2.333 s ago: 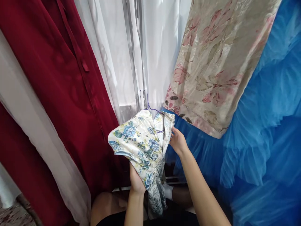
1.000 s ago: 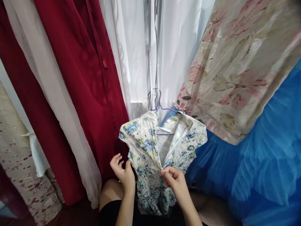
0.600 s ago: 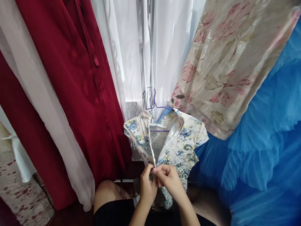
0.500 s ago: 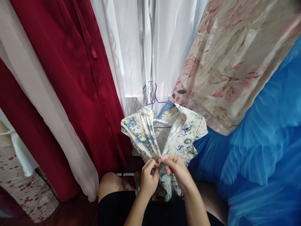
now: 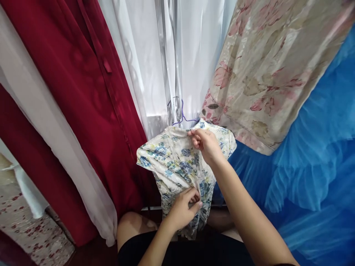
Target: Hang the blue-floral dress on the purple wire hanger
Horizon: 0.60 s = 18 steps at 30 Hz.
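Both hands on floral dress (image 5: pixel 177 162)

Daylight came through the white curtain (image 5: pixel 194 55) at top centre, and on my feed it was blown out to near pure white. The red dress (image 5: pixel 83 96) on the left looked deep, with dark folds; the blue tulle (image 5: pixel 313 147) on the right glowed, heavily saturated. The floral dress (image 5: pixel 174 162) and the right hand (image 5: pixel 205 142) were sharp and softly lit, without hard shadows. Toward the edges the hanging cloth bowed and stretched from the wide lens, and the lower left corner was dim.
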### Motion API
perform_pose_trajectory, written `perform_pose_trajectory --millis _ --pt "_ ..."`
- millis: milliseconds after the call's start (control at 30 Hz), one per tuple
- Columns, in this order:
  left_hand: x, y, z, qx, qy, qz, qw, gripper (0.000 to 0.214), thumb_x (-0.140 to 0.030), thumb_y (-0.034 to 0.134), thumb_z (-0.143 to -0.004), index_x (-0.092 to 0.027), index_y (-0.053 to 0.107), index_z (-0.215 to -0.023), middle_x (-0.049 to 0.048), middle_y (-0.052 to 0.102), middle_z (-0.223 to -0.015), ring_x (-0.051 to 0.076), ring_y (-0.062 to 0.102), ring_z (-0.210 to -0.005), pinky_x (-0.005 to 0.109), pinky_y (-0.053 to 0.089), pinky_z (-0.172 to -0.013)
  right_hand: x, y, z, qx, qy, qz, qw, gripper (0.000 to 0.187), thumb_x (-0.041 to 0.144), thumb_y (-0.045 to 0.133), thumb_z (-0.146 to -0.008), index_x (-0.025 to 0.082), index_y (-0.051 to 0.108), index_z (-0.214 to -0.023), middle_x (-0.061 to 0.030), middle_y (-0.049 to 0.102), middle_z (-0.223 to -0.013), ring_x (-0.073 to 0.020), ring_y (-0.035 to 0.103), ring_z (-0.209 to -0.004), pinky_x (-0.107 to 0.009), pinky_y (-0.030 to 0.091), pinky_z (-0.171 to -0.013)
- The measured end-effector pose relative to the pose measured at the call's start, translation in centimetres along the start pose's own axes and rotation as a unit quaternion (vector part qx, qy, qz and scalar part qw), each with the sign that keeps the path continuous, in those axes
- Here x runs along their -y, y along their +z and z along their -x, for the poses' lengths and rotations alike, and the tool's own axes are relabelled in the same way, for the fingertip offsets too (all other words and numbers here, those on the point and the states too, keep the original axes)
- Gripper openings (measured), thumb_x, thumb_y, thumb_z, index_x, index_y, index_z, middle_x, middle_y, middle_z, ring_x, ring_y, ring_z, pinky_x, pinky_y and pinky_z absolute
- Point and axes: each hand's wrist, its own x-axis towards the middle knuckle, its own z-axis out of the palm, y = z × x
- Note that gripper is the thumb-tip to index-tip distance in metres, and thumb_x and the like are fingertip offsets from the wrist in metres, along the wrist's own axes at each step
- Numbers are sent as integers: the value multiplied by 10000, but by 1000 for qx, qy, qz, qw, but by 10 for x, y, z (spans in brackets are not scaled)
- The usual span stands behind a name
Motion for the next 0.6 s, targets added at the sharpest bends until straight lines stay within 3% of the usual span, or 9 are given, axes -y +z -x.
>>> perform_pose_trajectory --millis 100,167,200,233,300,400,500,600 --pt "-27 -35 -32 -123 52 64 989 395 -229 650 -896 -235 575 -1283 90 643 -1100 221 616 -988 320 474 -864 -3 1 16 4 1 25 1000 199 344 640 -751 156 679 -698 44 492 -442 -72 367 -409 -222 229 -431" --pt "-51 -62 -60 -229 111 65 965 444 -258 585 -955 -244 519 -1393 83 634 -1045 208 610 -968 320 471 -881 0 0 22 3 -12 50 999 199 338 645 -752 169 638 -648 49 479 -424 -75 375 -404 -227 232 -435" --pt "-62 -75 -74 -248 139 45 958 446 -262 553 -977 -261 508 -1421 66 631 -1006 194 603 -921 311 470 -855 3 -1 24 10 -21 61 998 201 333 645 -757 174 623 -636 51 474 -421 -78 383 -406 -229 239 -439" --pt "-72 -86 -87 -246 163 6 955 423 -263 538 -987 -265 529 -1410 53 627 -977 181 589 -868 300 467 -818 5 -2 24 23 -31 71 997 202 330 643 -767 178 615 -636 53 469 -424 -81 390 -410 -231 248 -444" --pt "-87 -99 -108 -221 206 -91 949 256 -268 529 -997 -228 661 -1213 45 623 -946 174 578 -850 303 460 -818 7 -3 22 47 -54 94 993 209 334 632 -796 185 602 -654 60 457 -440 -87 393 -421 -236 262 -455" --pt "-98 -102 -122 -226 236 -175 929 195 -271 520 -1004 -178 678 -938 47 614 -918 180 580 -875 307 459 -828 -3 -5 15 33 -88 157 983 238 342 627 -814 200 541 -644 67 431 -471 -83 354 -431 -238 235 -456" --pt "-100 -107 -124 -303 248 -173 904 183 -268 530 -1001 -170 645 -898 39 610 -891 170 579 -871 289 455 -821 -27 -9 13 9 -90 234 968 250 314 610 -788 207 489 -597 61 424 -487 -86 341 -449 -241 218 -463" --pt "-85 -136 -123 -410 229 -98 878 187 -298 570 -982 -161 641 -876 20 613 -841 149 577 -834 255 452 -809 -50 -13 22 27 -52 254 965 245 286 579 -752 209 463 -550 54 418 -488 -91 346 -465 -241 231 -474"
